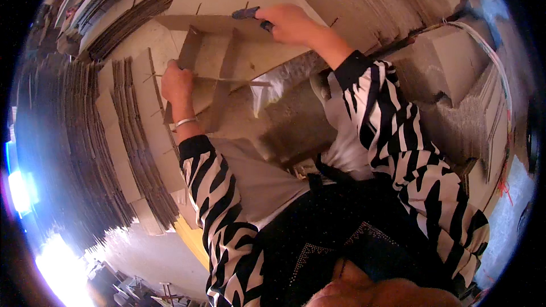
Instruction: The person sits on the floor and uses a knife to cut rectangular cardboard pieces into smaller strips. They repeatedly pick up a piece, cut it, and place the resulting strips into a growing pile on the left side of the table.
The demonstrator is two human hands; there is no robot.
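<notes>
In front of me, slotted brown cardboard strips stand on edge, crossing one another as a divider. My left hand, with a bracelet at its wrist, is closed around the end of a cardboard strip at the near left of the divider. Farther off and to the right, my right hand has dark coverings on its thumb and index finger. Those fingers pinch the upper edge of a long cardboard strip at the divider's far side. Part of each grip is hidden behind the fingers.
Tall stacks of cardboard strips fill the left side, with another stack at the far left. More cardboard is piled on the right beside a bent pale cable. Some clear plastic lies below the divider.
</notes>
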